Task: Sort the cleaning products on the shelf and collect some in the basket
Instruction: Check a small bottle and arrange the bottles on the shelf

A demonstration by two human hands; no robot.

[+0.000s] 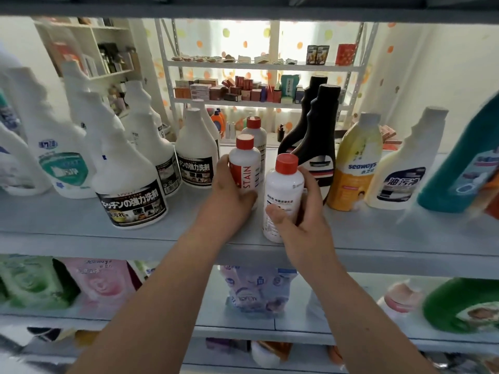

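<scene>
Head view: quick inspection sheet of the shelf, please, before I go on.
Surface: grey shelf, bottles standing on it.
Job's things: STAIN bottle, front red-capped bottle, a third red-capped bottle behind; basket not in view.
Clutter: white kitchen-cleaner bottles left; black bottles, yellow seaways bottle right.
Hands: left hand grips the STAIN bottle; right hand grips the front red-capped bottle.
Cables: nothing seen.
Surroundings: stocked rack before a dotted curtain; pouches on the shelf below.

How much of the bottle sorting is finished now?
Looks done: white black-labelled bottles stand grouped on the shelf, and two black bottles stand paired. In hand: the left hand grips the STAIN bottle, the right hand a second red-capped bottle, with a third red-capped bottle behind. Left: no basket shows, so collecting can't be judged.
</scene>
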